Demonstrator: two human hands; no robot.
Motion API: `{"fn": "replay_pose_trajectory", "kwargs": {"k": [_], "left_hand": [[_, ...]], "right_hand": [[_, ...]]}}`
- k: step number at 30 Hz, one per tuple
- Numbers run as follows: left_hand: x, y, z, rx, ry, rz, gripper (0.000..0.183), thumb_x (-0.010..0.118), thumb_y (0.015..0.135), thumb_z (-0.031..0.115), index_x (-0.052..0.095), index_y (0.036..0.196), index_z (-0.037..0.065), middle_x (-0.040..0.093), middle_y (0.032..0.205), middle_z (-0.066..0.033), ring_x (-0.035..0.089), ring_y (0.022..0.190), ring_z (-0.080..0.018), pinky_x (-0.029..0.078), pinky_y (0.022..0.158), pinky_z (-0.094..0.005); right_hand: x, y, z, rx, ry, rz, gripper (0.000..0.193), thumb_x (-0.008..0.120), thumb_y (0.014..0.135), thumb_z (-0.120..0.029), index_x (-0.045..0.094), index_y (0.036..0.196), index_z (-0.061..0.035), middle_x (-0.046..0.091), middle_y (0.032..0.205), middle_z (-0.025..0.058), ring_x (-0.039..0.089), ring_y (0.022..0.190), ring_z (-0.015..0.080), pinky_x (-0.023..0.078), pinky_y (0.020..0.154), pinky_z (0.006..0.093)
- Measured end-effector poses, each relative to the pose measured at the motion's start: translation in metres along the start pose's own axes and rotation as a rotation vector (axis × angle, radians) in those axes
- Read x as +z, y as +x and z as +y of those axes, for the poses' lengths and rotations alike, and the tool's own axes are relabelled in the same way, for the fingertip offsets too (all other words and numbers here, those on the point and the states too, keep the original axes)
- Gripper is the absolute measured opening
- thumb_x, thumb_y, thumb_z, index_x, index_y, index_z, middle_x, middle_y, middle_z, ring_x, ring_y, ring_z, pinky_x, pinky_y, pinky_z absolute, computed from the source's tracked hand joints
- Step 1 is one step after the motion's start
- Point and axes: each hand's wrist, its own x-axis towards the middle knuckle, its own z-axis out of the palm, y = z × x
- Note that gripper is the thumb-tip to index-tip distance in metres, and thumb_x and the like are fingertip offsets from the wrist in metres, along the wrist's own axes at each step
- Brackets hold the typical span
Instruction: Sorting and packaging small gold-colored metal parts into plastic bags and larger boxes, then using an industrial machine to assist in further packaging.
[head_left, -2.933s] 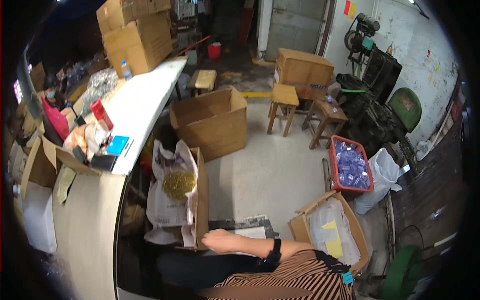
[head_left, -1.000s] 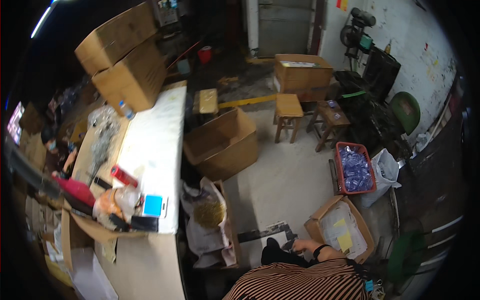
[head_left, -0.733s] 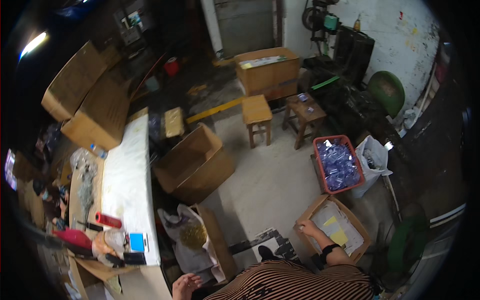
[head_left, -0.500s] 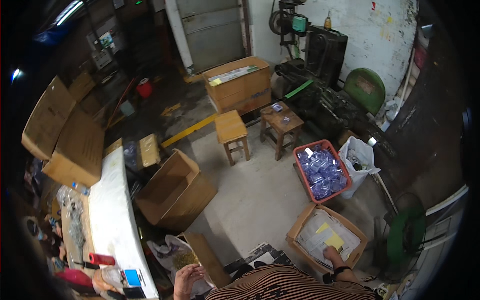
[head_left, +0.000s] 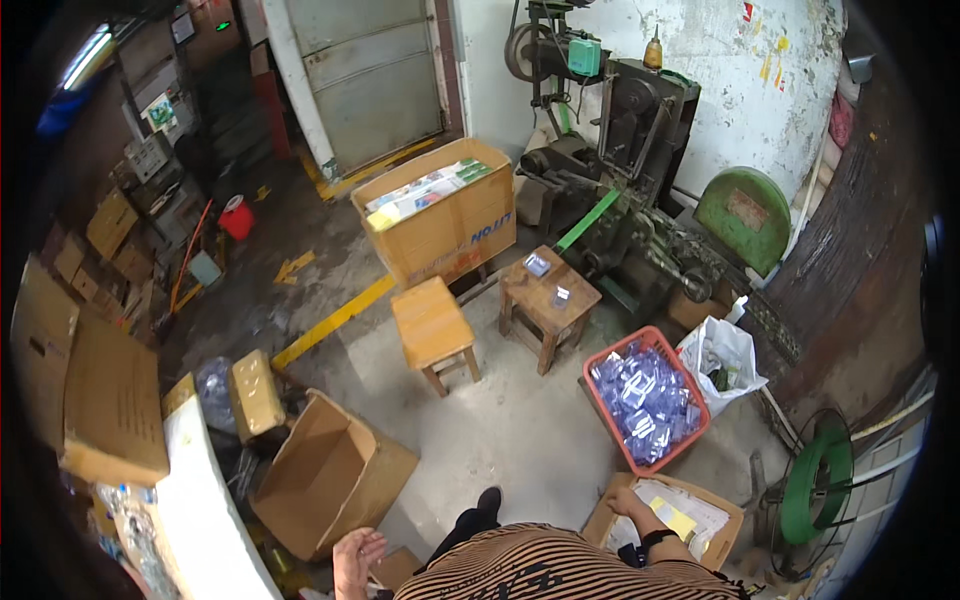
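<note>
the low cardboard box stands at the person's right side, just beside the red basket; its top is open, so the white papers and the yellow sheet inside are easy to reach. the right hand is over its left edge with fingers curled – i cannot tell whether it grips the edge, or something else. the left hand is loosely open, no object seen in it, near a brown box; if they touch, i cannot tell. it is perhaps held out for balance.

further out, the red basket keeps many clear plastic pieces together, probably so they do not scatter. the white sack is beside it. the wide carton sits by the table – maybe to leave walking space
</note>
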Motion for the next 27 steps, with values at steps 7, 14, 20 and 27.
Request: {"fn": "replay_pose_trajectory", "kwargs": {"k": [7,14,20,27], "left_hand": [[0.163,0.196,0.096,-0.189,0.251,-0.416,0.031,0.046,0.092,0.016,0.053,0.109,-0.008,0.062,0.101,-0.0203,0.064,0.090,-0.0275,0.053,0.081,-0.0353],[0.360,0.346,0.092,-0.423,0.633,-0.743,0.030,0.047,0.094,0.019,0.058,0.109,-0.005,0.063,0.104,-0.0140,0.062,0.095,-0.0209,0.050,0.082,-0.0298],[0.458,0.423,0.099,-0.755,0.934,-1.191,0.035,0.047,0.095,0.029,0.056,0.117,0.003,0.059,0.116,-0.0087,0.053,0.112,-0.0181,0.040,0.095,-0.0328],[0.534,0.479,0.043,-1.081,1.297,-1.667,0.039,0.041,0.096,0.023,0.053,0.120,-0.004,0.061,0.112,-0.0060,0.055,0.098,-0.0172,0.042,0.089,-0.0294]], "right_hand": [[-0.184,0.065,-0.167,-0.111,0.522,0.364,0.030,0.056,0.084,-0.019,0.062,0.110,-0.0040,0.067,0.090,0.0178,0.065,0.080,0.0268,0.049,0.074,0.0341],[-0.060,0.127,0.045,0.424,0.442,0.055,0.034,0.061,0.077,-0.024,0.065,0.100,0.0013,0.066,0.090,0.0204,0.066,0.082,0.0255,0.050,0.069,0.0373],[-0.144,0.202,0.047,0.644,0.552,0.395,0.032,0.058,0.077,-0.025,0.064,0.089,0.0036,0.063,0.077,0.0246,0.061,0.068,0.0254,0.046,0.062,0.0403],[-0.262,0.306,-0.066,0.473,0.725,0.397,0.023,0.053,0.080,-0.014,0.064,0.088,0.0055,0.063,0.067,0.0133,0.062,0.064,0.0199,0.048,0.059,0.0343]]}}
